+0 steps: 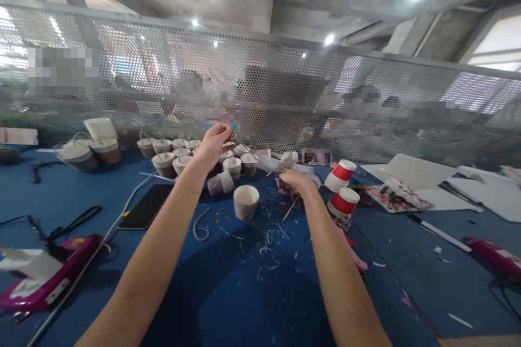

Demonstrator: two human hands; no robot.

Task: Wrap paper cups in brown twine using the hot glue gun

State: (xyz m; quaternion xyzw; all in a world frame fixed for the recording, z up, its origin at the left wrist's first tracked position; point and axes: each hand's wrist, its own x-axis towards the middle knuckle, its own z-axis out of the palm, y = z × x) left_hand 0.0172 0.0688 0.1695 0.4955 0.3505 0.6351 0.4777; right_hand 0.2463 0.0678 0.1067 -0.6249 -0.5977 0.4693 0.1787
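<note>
Left hand point(214, 143) is up over the paper cups point(195, 157) near the counter's point(252, 293) far edge, grip pinching something small; right hand point(293, 181) is clenched on a twine bundle point(287, 162).

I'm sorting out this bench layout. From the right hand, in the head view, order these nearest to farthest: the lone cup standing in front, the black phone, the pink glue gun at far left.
1. Lone cup: just left of the right hand.
2. Black phone: farther left, flat on the blue table.
3. Pink glue gun: far left, near the table edge.
</note>
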